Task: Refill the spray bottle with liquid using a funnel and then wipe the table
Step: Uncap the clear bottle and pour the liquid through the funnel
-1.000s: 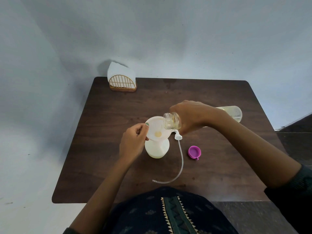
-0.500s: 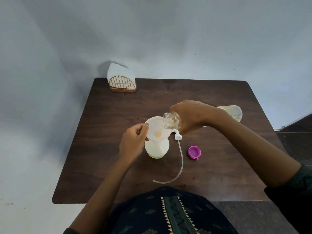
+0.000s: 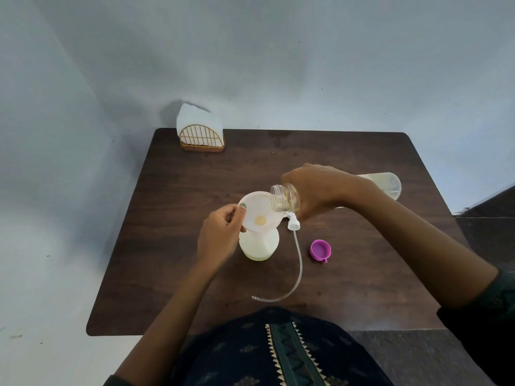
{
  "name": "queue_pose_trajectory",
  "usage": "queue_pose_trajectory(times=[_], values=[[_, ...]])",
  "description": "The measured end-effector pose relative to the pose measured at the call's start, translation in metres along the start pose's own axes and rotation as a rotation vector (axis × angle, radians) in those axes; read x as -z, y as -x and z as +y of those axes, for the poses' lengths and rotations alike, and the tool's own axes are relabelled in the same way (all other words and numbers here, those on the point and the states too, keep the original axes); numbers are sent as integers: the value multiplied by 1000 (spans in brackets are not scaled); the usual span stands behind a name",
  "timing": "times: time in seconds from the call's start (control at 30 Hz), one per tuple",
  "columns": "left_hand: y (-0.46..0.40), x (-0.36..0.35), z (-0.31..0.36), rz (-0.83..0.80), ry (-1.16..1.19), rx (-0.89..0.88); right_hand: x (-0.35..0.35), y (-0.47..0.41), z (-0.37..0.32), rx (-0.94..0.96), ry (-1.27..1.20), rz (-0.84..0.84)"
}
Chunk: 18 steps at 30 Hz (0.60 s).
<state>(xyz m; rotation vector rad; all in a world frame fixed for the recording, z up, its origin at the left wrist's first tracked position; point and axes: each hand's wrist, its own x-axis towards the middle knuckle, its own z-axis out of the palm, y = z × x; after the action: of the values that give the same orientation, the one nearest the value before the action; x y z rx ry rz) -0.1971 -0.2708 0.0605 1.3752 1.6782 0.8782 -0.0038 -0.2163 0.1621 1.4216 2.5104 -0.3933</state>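
A white spray bottle (image 3: 260, 245) stands upright in the middle of the dark wooden table (image 3: 172, 176), with a white funnel (image 3: 257, 213) set in its neck. My left hand (image 3: 220, 232) pinches the funnel's left rim. My right hand (image 3: 312, 190) grips a clear refill bottle (image 3: 282, 197) of pale yellow liquid, tipped on its side with its open mouth over the funnel's right edge. A little yellowish liquid sits in the funnel's throat.
The spray head with its long clear tube (image 3: 295, 260) lies on the table right of the bottle. A purple cap (image 3: 320, 249) lies further right. A napkin holder (image 3: 201, 133) with white napkins stands at the back left corner. Walls close in behind and to the left.
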Motion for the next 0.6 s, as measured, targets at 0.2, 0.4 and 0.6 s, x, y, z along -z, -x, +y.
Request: queue_pose_trajectory(times=[0.2, 0.4, 0.6], values=[[-1, 0, -1, 2, -4, 2, -1, -1, 0, -5, 2, 0], [-1, 0, 0, 4, -4, 6, -1, -3, 0, -6, 3, 1], [-2, 3, -2, 7, -4, 11, 2, -3, -2, 3, 1, 0]])
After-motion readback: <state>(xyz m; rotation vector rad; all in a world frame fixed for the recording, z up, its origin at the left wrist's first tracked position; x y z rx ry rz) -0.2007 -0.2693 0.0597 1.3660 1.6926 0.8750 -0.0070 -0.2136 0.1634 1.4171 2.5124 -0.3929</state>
